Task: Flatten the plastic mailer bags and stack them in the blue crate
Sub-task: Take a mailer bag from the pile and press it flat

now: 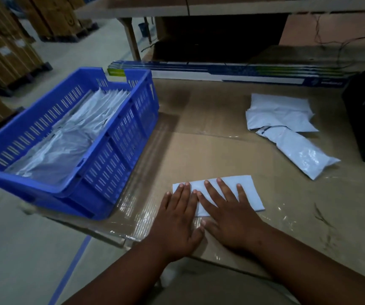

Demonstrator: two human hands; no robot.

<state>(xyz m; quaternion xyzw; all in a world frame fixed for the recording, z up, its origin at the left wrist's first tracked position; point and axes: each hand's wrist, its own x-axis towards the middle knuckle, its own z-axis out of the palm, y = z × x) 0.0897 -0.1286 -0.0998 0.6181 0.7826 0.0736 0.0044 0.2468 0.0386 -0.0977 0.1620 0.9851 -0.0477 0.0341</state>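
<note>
- Both hands, the left hand [177,219] and the right hand [227,214], lie spread flat, fingers straight, pressing one mailer bag [249,194] onto the counter [221,150], probably to squeeze it flat.
- The blue crate [119,137] sits just left, holding flattened bags within easy reach.
- Crumpled bags [287,124] wait well apart, far right.

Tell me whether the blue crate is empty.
No, the blue crate already holds a layer of flattened mailer bags.
</note>
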